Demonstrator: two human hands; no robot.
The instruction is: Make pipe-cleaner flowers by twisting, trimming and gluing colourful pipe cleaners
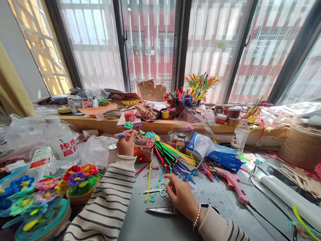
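My left hand (pixel 126 144) is pinched closed at the small woven basket (pixel 147 153), holding what looks like a blue-and-pink pipe-cleaner flower (pixel 121 135), seen edge-on. A turquoise flower (pixel 128 125) and a purple flower (pixel 138 126) stand just above these fingers. More fuzzy flowers (pixel 150 143) fill the basket. Lower down, my right hand (pixel 182 197) hovers or rests over the table, fingers loosely bent and apart. Its fingertips are beside the handle loops of small scissors (pixel 156 190). Larger scissors (pixel 162 210) lie under this hand, their handles partly hidden.
Loose pipe cleaners (pixel 173 157) spread across the grey table (pixel 140 221). A pink glue gun (pixel 234 184) with a cord lies right, near a blue tissue pack (pixel 223 157). Finished flower baskets (pixel 82 187) crowd the left, by a large bottle (pixel 61 144). Twine (pixel 299 147) stands far right.
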